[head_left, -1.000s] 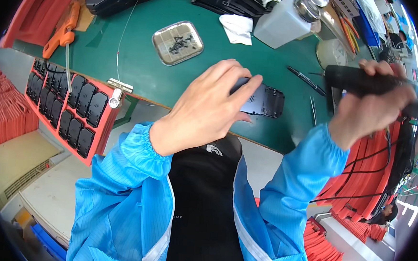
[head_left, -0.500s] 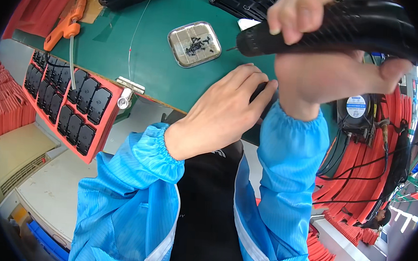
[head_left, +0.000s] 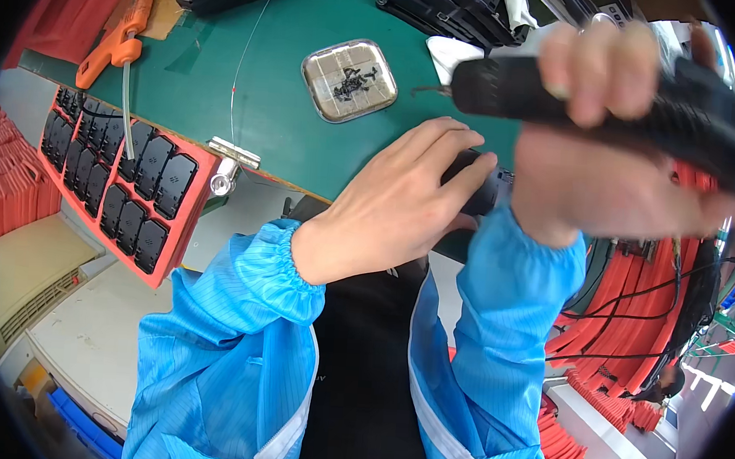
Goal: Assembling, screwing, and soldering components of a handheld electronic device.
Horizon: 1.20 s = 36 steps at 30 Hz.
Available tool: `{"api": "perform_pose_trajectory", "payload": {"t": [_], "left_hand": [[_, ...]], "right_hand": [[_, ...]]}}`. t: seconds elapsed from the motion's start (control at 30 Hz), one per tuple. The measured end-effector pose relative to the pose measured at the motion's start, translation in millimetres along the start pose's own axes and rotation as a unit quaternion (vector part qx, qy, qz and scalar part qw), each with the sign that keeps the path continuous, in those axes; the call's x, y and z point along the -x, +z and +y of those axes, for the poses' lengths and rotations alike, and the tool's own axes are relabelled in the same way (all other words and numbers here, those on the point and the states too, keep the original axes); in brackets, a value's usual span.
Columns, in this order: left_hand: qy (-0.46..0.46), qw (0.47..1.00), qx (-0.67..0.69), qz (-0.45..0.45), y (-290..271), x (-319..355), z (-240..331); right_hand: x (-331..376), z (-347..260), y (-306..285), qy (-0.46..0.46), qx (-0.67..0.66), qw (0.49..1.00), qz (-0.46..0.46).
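My right hand [head_left: 585, 180] is raised above the right side of the bench, its fingers wrapped around a black electric screwdriver [head_left: 506, 88]. The driver lies nearly level, its thin bit pointing left. Motion blurs this hand. At the bench's near edge, my left hand [head_left: 395, 197] grips a small black part [head_left: 478, 186] between thumb and fingers; the hand and right sleeve hide much of it. Beyond the left hand sits a shallow metal dish [head_left: 327, 69] with a small pile of dark screws [head_left: 355, 84].
An orange glue gun [head_left: 113, 58] lies at the far left of the green bench [head_left: 281, 132]. Below it, a red foam tray [head_left: 177, 239] holds several black covers. Black devices [head_left: 431, 10] stand at the back. A metal clip [head_left: 233, 154] grips the front edge. Cables hang at right.
My right hand and the screwdriver have shifted right and slightly down. The left hand stays almost in place, with more of the black part showing.
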<state>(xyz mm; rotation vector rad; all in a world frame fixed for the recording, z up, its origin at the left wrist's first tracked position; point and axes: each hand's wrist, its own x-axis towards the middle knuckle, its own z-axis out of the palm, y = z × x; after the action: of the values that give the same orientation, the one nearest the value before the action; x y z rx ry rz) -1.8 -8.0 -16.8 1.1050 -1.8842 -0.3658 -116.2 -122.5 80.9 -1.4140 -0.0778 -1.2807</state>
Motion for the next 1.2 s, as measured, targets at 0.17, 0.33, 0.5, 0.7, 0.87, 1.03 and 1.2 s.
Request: {"api": "perform_pose_trajectory", "payload": {"t": [0.17, 0.33, 0.5, 0.7, 0.87, 1.03, 1.2], "left_hand": [[-0.045, 0.980, 0.117, 0.151, -4.4, 7.4, -8.5], [-0.061, 0.980, 0.108, 0.157, -10.4, 5.5, -6.8], [-0.063, 0.981, 0.112, 0.147, -10.4, 3.4, -5.7], [-0.054, 0.980, 0.122, 0.150, -9.1, 4.6, -8.3], [-0.047, 0.980, 0.113, 0.154, -8.4, 4.7, -6.5], [-0.041, 0.984, 0.078, 0.155, -7.8, 4.0, -7.1], [-0.039, 0.987, 0.074, 0.137, -8.5, 4.1, -8.6]], "right_hand": [[16.3, -53.8, -1.9, 0.034, 0.039, 0.998, -0.024], [33.3, -85.6, -0.8, 0.083, 0.079, 0.992, -0.051], [46.7, -75.9, -1.4, 0.029, 0.038, 0.998, -0.029], [45.3, -81.9, -1.5, 0.080, 0.074, 0.992, -0.056], [42.2, -79.9, -3.7, 0.068, 0.085, 0.993, -0.053], [50.0, -62.6, 10.6, 0.026, 0.057, 0.998, 0.002], [50.6, -63.4, 0.4, 0.023, 0.047, 0.998, -0.040]]}}
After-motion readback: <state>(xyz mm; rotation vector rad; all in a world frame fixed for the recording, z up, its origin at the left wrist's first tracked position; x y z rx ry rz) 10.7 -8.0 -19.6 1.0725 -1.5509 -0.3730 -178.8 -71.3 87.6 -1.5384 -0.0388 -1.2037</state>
